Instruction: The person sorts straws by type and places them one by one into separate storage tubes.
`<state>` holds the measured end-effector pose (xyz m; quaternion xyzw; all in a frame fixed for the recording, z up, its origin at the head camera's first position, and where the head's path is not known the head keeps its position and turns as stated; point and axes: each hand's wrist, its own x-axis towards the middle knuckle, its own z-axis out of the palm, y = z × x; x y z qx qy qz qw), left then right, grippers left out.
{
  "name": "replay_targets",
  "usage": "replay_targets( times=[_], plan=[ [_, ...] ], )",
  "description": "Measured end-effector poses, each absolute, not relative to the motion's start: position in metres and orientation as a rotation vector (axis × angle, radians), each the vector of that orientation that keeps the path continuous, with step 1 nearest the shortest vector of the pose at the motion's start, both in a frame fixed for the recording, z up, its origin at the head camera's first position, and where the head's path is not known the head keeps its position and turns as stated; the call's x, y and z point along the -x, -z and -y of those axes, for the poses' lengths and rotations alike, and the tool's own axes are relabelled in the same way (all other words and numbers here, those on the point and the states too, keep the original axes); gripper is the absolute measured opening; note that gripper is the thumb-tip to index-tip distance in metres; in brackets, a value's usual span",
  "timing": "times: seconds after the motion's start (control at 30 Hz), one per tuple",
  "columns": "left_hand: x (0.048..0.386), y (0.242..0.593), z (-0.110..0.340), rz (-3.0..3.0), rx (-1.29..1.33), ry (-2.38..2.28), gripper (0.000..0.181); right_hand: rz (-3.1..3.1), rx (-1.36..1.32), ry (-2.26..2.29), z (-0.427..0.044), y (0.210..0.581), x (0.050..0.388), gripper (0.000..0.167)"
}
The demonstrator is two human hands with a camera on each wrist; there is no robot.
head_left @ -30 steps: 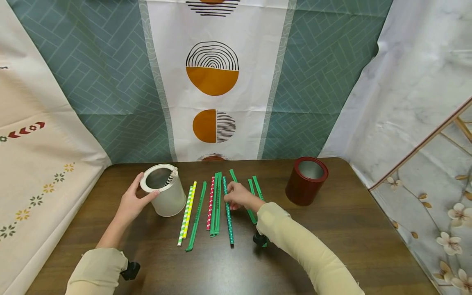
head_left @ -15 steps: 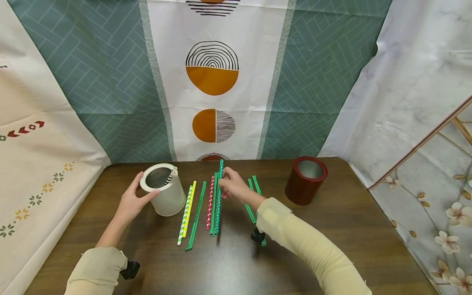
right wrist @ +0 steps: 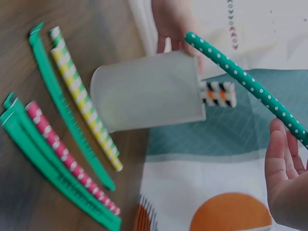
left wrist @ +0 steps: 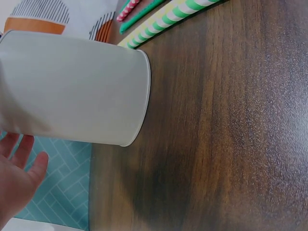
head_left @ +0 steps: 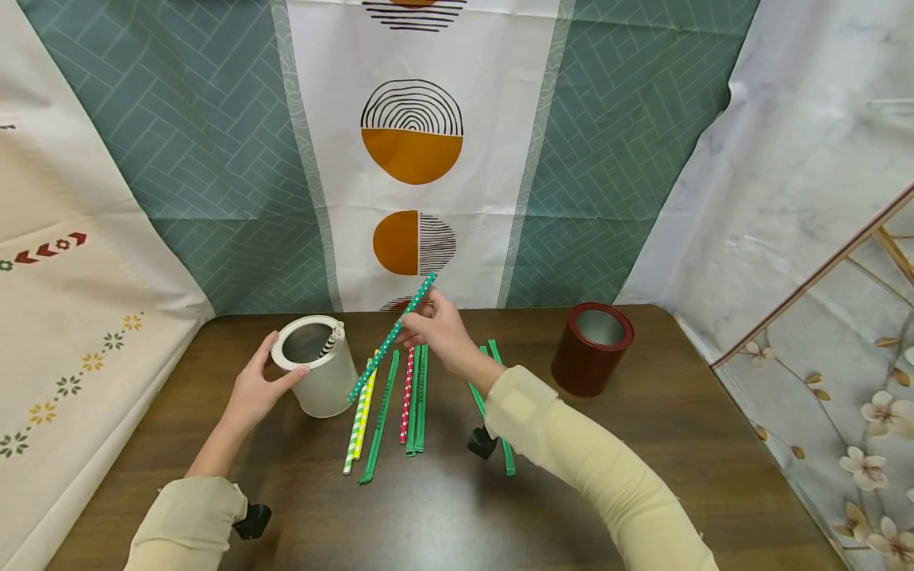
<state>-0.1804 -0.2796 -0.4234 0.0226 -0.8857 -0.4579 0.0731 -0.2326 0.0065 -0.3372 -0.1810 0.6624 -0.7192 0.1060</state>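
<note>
My right hand [head_left: 439,329] pinches a green straw with white dots [head_left: 385,345], held tilted in the air with its lower end near the white can [head_left: 324,388]. In the right wrist view the same straw [right wrist: 236,72] passes beside the can's mouth. My left hand [head_left: 255,388] holds the can near its rim, thumb in front and fingers at the left side. Black-and-white straws [right wrist: 220,94] stick out of the can. To its right lie a green-striped straw [head_left: 356,436], a yellow straw [head_left: 366,412] and a green wrapped straw [head_left: 380,424].
Further right on the brown table [head_left: 321,515] lie a red dotted straw [head_left: 408,396] and green wrapped straws [head_left: 419,404]. More green wrapped straws [head_left: 508,458] are partly hidden under my right arm. A dark red can [head_left: 591,361] stands at the back right.
My right hand has lifted the dotted green straw off the table and carried it left and up, tilting it towards the white can. My left hand has stayed at the can.
</note>
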Motion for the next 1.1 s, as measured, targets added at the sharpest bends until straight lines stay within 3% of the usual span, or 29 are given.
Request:
replay_targets(
  times=[0.47,1.1],
  plan=[
    [0.179,0.423,0.279,2.651,-0.071,1.373,0.086,-1.822,0.532,2.336,0.019,0.325,0.228,0.014],
    [0.178,0.42,0.278,2.657,-0.072,1.358,0.085,-1.99,0.476,2.26,0.034,0.338,0.232,0.013]
  ],
)
